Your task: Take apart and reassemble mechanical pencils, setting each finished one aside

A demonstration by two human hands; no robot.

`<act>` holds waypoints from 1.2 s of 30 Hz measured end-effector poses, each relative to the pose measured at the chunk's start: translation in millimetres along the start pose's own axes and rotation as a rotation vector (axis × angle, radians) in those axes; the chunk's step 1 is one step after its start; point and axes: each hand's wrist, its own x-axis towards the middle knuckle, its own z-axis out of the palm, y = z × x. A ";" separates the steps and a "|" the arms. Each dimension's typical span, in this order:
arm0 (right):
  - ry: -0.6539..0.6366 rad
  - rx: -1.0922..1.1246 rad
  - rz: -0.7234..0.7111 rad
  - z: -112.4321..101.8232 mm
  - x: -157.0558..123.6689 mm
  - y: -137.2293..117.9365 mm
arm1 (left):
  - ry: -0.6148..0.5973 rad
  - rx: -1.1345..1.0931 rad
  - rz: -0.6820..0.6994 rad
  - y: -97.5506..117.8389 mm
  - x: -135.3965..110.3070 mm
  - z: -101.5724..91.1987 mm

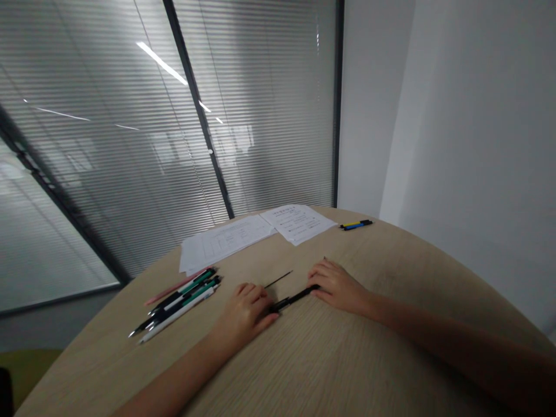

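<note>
A black pen point(299, 296) lies low over the table between my two hands. My left hand point(248, 308) is closed around its near left end, thumb along the table side. The fingers of my right hand point(333, 285) pinch its other end. Whether the pen is whole or in two parts, I cannot tell. Just beyond it lies a thin dark rod point(279, 279) like a pen refill, partly hidden behind my left fingers. A tiny dark tip point(325, 258) shows past my right fingers.
Several pens point(182, 301), black, green, white and pink, lie in a bunch to the left. Printed papers point(230, 240) spread along the far side of the round wooden table point(347, 359). Yellow and blue pens point(356, 225) lie at the far right, near the edge.
</note>
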 end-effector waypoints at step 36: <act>0.376 0.437 0.873 5.2 -5.6 71.5 | 0.275 -0.335 -0.488 -18.6 2.7 -4.3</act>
